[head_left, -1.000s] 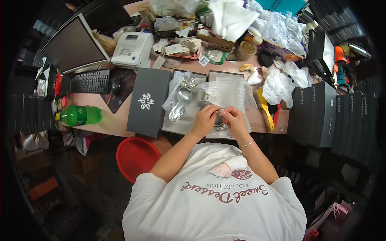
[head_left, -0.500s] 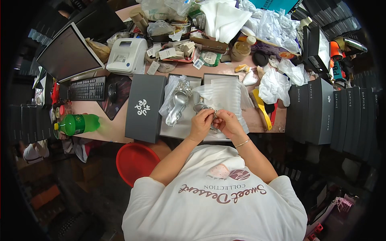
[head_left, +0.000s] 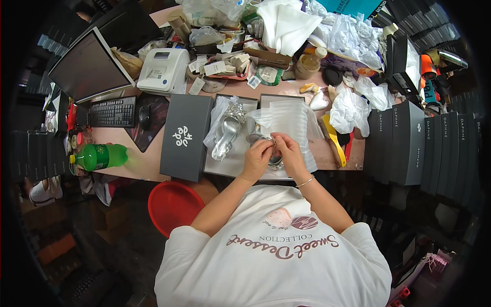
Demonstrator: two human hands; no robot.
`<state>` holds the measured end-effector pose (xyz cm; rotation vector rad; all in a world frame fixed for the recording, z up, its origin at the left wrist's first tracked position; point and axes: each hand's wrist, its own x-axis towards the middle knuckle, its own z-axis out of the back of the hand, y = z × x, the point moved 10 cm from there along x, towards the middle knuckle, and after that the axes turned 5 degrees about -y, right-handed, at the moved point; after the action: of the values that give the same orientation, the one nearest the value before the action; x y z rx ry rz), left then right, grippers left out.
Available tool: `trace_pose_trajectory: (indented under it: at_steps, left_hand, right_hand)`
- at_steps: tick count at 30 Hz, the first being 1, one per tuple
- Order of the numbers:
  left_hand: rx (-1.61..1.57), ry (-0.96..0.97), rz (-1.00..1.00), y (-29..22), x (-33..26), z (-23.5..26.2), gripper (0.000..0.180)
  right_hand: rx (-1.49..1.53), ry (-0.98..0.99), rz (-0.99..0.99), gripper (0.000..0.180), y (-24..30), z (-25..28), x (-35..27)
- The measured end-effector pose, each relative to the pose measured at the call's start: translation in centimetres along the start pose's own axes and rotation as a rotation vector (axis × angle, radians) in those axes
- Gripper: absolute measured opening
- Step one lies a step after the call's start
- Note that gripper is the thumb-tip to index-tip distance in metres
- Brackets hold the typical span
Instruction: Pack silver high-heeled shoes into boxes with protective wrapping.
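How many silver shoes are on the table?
2: one shoe left of the left hand; another shoe partly hidden by it and the right hand. More may be hidden.

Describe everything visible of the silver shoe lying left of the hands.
The silver shoe looks glossy and metallic, with a cluster of sparkling ornaments at its far end. It lies lengthwise in the open box, with translucent wrapping along its left side. Neither hand touches it; its underside is hidden.
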<state>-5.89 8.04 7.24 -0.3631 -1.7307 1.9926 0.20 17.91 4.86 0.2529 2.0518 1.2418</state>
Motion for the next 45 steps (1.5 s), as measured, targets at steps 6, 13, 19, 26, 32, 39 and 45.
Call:
trace_pose_trajectory:
  at_steps: [6,13,19,26,32,39,45]
  left_hand:
    - [-0.028,0.089,-0.02,0.0,-0.7,-0.7,0.017]
    - [-0.116,0.019,0.174,1.2,-0.3,0.0,0.013]
    - [-0.196,-0.116,0.331,3.1,-2.3,6.2,0.015]
    - [-0.256,-0.036,0.292,3.1,-2.4,6.6,0.017]
    - [-0.296,0.064,0.366,3.2,-4.8,4.5,0.019]
    - [-0.56,0.64,0.652,2.6,-10.5,-1.3,0.078]
    - [-1.465,0.282,0.447,-4.0,-2.5,-2.7,0.082]
  right_hand:
    - [-0.039,0.121,-0.155,0.013,-0.7,1.4,1.5]
    - [-0.489,0.232,0.098,0.029,4.0,-0.4,4.3]
    - [-1.162,0.303,0.443,0.07,1.3,1.1,1.9]
    - [-1.125,0.105,0.481,0.06,-1.2,0.1,3.6]
    - [-1.13,-0.008,0.597,0.019,0.2,-0.4,2.3]
    - [-0.493,-0.129,0.794,0.022,9.4,-1.3,-6.8]
    - [-0.504,0.118,0.83,0.038,7.6,-4.9,-11.6]
